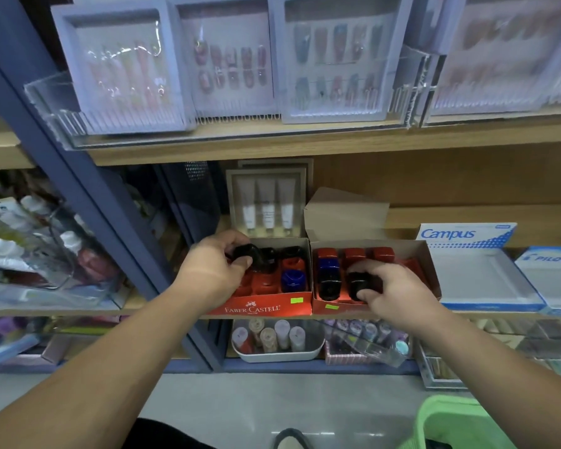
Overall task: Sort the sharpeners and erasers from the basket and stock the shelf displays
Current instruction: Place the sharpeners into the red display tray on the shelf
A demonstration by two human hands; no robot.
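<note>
Two red Faber-Castell display boxes stand side by side on the middle shelf, the left box (266, 306) and the right box (429, 257). Both hold red, blue and black sharpeners. My left hand (212, 270) reaches into the left box and grips a black sharpener (245, 252) over its back-left corner. My right hand (392, 294) is closed on another black sharpener (361, 285) at the front of the right box, next to a blue-and-black one (328, 277). The green basket (460, 422) sits on the floor at bottom right; its contents are hidden.
Campus (476, 273) and Pilot (551, 277) eraser boxes stand to the right on the same shelf. A brown carton (347, 213) and a tube set (268, 202) sit behind the sharpener boxes. Nail packs fill the shelf above. A blue upright (88, 189) borders the left.
</note>
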